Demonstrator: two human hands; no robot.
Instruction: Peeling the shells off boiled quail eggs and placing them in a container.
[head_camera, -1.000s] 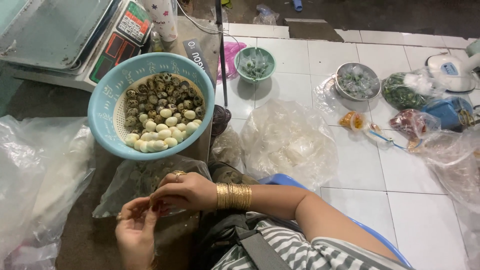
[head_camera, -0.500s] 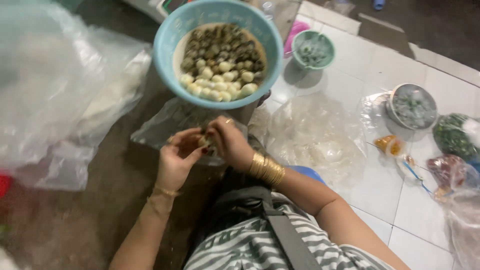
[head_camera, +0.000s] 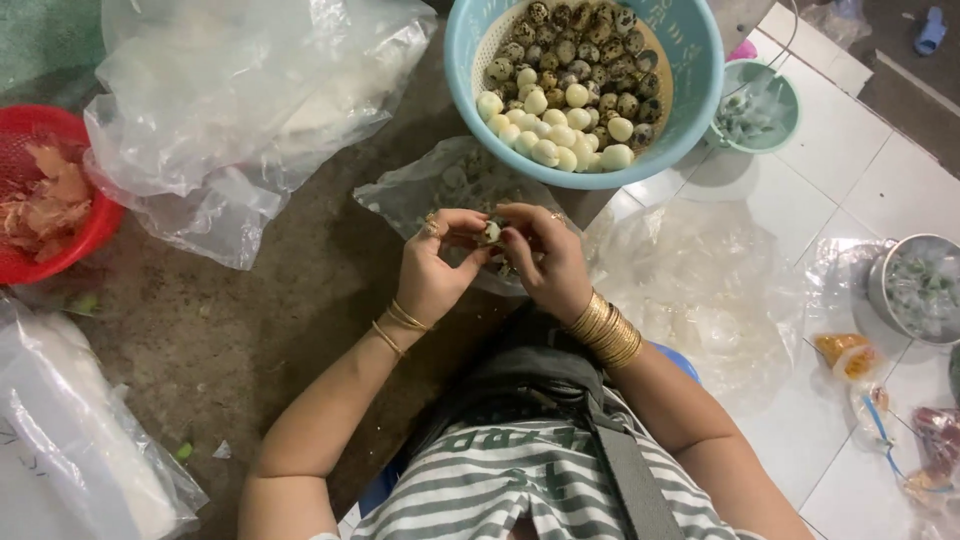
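Head view, from largest to smallest: a crumpled clear bag (head_camera: 250, 100) lies on the floor (head_camera: 250, 330) at upper left. A blue bowl (head_camera: 690, 90) holds speckled and peeled eggs. A red basket (head_camera: 60, 190) sits at the left edge. Left hand (head_camera: 435, 265) and right hand (head_camera: 545, 260) meet just below the bowl, fingers of both pinching one small speckled egg (head_camera: 491, 232) between them.

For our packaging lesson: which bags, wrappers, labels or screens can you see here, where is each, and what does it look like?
No labels or screens.
Large clear bag: upper left, crumpled.
Small clear bag: beneath both hands, holding bits.
Clear bag: right, on white tiles.
Clear bag: lower left.
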